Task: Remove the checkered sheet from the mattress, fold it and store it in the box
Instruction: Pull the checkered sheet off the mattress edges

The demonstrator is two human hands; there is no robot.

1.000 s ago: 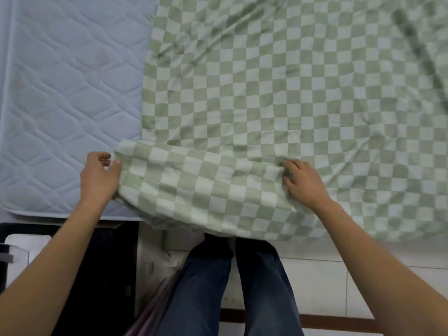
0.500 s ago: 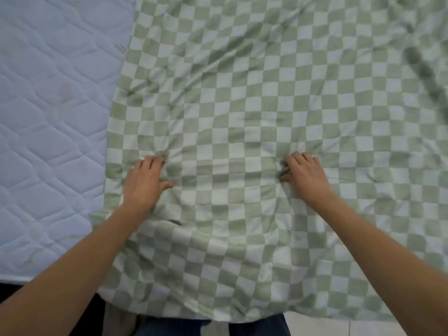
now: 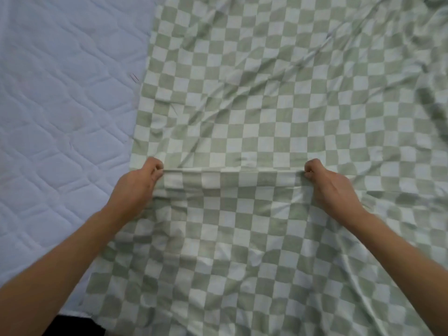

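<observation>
Head view, steeply downward, close above mattress [image 3: 60, 132]

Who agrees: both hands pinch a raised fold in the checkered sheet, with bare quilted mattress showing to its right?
The side is wrong. In the head view the left hand and right hand pinch a raised fold in the checkered sheet, but the bare quilted mattress shows to its left.
</observation>
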